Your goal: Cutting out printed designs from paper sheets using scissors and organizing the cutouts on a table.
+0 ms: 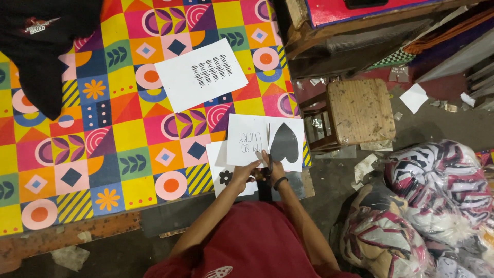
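1. The sheet (pixel 265 141), white with a black heart and lettering, lies at the bench's (pixel 77 154) near edge, close to its right corner, on top of another white sheet (pixel 222 175) with a black flower
2. The left hand (pixel 243 172) rests on the sheet's near edge, fingers pressed down on the paper
3. The right hand (pixel 271 170) is clenched round scissors (pixel 268 146), whose blades point away from the body and into the sheet, between the lettering and the heart
4. To cut well, I judge the left hand should hold the paper flat and taut beside the cut line, with its fingers clear of the blades
5. Long, steady snips with the blades kept upright should give a cleaner edge than short chops
6. A third printed sheet (pixel 200 74) lies further in, well apart; a black shirt (pixel 36 51) covers the far left corner; a wooden stool (pixel 357 110) stands off the right edge
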